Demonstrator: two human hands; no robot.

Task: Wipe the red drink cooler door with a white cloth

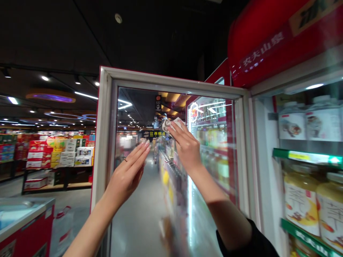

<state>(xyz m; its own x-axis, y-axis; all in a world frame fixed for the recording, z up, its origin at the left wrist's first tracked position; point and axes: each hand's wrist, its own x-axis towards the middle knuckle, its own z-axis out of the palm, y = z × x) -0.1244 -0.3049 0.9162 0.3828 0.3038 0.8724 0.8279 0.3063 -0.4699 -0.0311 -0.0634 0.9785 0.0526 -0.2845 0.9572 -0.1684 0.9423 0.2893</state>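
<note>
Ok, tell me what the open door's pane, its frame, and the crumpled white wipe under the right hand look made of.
Pane: smooth, clear and shiny, most likely glass, since the aisle shows through it.
Frame: pale grey with a slight sheen, painted metal or plastic; the look leaves it open.
Wipe: matte, soft, creased, so perhaps paper tissue or thin cloth; too blurred to tell.

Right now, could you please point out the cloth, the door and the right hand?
Cloth (pixel 166 124): head view, crumpled part beside the fingertips.
Door (pixel 174 85): head view, top rail of its frame.
Right hand (pixel 188 147): head view, back of the hand.
</note>
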